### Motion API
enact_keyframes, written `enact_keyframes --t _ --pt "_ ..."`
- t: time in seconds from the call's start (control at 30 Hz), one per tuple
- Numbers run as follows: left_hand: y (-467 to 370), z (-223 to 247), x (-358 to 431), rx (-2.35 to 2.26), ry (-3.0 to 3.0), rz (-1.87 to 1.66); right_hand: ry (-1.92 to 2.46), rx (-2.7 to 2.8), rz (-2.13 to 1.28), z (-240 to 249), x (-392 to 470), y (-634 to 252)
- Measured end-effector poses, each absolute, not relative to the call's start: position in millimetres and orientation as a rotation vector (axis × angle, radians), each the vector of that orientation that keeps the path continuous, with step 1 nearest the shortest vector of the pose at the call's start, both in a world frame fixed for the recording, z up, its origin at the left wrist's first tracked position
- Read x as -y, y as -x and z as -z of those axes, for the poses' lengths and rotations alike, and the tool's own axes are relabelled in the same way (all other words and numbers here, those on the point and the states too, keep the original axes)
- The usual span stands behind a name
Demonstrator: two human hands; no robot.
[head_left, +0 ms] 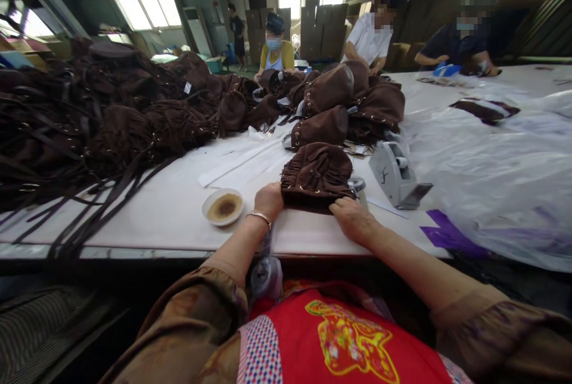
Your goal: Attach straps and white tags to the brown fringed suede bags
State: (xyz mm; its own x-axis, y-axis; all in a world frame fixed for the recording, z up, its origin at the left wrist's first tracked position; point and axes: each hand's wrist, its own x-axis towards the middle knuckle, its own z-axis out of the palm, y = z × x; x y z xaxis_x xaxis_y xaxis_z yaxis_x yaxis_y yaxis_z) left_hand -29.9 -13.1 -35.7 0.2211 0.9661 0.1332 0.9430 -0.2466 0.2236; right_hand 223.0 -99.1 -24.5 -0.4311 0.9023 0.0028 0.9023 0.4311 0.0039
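Observation:
A brown fringed bag (318, 169) with metal eyelets along its near edge lies on the white table in front of me. My left hand (269, 198) is closed on the bag's near left corner, with a bracelet on the wrist. At the near right corner, my right hand (353, 220) grips the edge with its fingers. Part of a clear roll (357, 186) shows just beyond my right hand. A white bowl (207, 212) with a brownish content sits left of my left hand.
A grey tape dispenser (391, 172) stands to the right. More brown bags (328, 92) are stacked behind, and a large pile (129, 127) with trailing straps covers the left. Clear plastic sheeting (500, 169) spreads over the right side. Several people work across the table (147, 217).

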Motion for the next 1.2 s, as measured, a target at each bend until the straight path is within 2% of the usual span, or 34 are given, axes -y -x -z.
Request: enact_keyframes --t 0.2,0.43,0.7,0.93,1.2 --pt "24.9 41.0 10.4 -1.873 -2.380 -0.358 1.886 2.530 0.030 18.2 94.5 -216.5" --pt "28.9 31.3 -11.0 -1.860 -2.392 -0.355 1.954 2.637 -0.040 1.1 77.5 -204.4" --pt "24.1 32.9 -28.1 -1.785 -2.447 -0.383 2.124 2.628 -0.299 -16.3 63.5 -211.8" --pt "25.3 48.5 -30.8 -1.772 -2.428 -0.407 2.349 2.357 -0.458 -2.4 54.8 -190.7" --pt "28.8 51.8 -34.1 -1.732 -2.411 -0.412 2.103 2.518 -0.406 -2.4 65.7 -213.5"
